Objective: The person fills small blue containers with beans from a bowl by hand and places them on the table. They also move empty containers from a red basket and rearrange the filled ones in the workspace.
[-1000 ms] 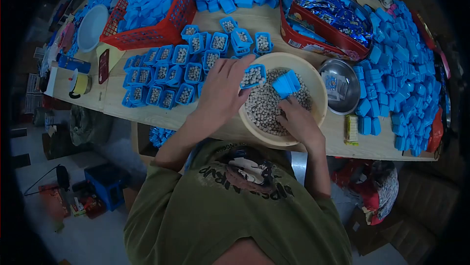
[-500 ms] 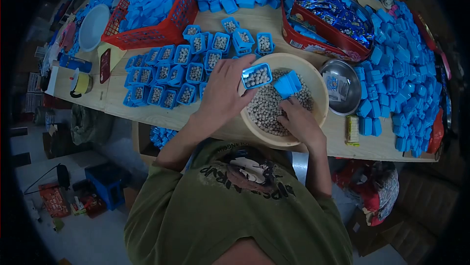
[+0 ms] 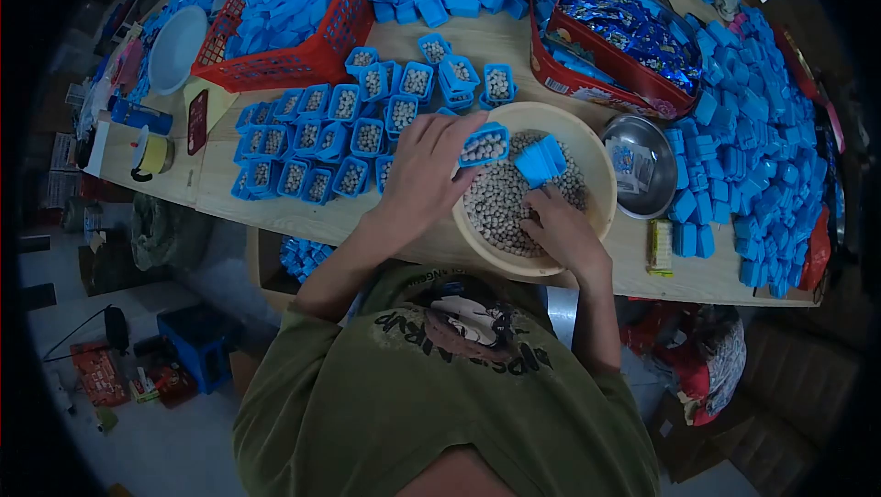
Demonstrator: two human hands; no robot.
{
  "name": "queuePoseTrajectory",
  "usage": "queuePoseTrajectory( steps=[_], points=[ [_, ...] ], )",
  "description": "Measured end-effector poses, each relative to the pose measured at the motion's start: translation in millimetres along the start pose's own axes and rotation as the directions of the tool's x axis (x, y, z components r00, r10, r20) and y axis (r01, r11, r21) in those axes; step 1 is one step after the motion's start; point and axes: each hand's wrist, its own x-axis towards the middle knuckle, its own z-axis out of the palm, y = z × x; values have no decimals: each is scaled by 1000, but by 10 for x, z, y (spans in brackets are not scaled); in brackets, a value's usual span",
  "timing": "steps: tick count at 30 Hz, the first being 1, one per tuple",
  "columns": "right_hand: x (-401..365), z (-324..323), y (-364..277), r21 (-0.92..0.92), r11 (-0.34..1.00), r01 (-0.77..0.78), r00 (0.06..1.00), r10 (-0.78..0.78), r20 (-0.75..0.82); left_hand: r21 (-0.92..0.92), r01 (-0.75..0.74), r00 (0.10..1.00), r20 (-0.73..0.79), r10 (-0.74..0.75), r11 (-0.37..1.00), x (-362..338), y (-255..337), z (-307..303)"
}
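Observation:
My left hand (image 3: 424, 165) is closed around a small blue plastic cup (image 3: 485, 145), held tilted over the left rim of a round cream basin (image 3: 603, 187). The cup contains pale round beads. Loose beads (image 3: 496, 212) of the same kind cover the basin's bottom. My right hand (image 3: 562, 226) reaches in from the basin's right side, fingers curled down at the beads; what they pinch is hidden. Another blue cup (image 3: 540, 160) leans on its side among the beads, right by my right fingertips. Left of the basin, bead-filled blue cups (image 3: 312, 134) stand in close rows, some stacked.
A red basket (image 3: 275, 75) heaped with blue pieces stands at the back left. Behind the basin is a red tin (image 3: 587, 84) of blue packets. A metal bowl (image 3: 665, 189) with small packets and a large pile of blue boxes (image 3: 752, 139) lie right.
The cup in my left hand has tipped slightly and shifted a little right. My right hand and the leaning cup have hardly moved.

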Motion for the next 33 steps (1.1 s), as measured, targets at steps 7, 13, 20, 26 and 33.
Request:
queuePoseTrajectory(
  steps=[7, 13, 20, 26, 33],
  points=[
    [-3, 0, 8, 13, 1000, 8, 1000, -7, -27, 9, -18, 1000, -7, 18, 1000, -17, 47, -25],
    [-4, -19, -13, 2, 1000, 5, 1000, -5, -27, -38, 25, 1000, 5, -25, 999, -13, 27, 17],
    [-1, 0, 6, -19, 999, 26, 999, -26, -43, -389, 366, 928, 80, -365, 845, -37, -71, -41],
    [20, -11, -20, -9, 1000, -19, 1000, 19, -1, -325, 431, 886, -23, -463, 842, -109, -208, -37],
    [25, 2, -7, -12, 1000, 15, 1000, -15, -19, -63, 459, 874, -148, -463, 886, -99, -453, 43]
  ],
)
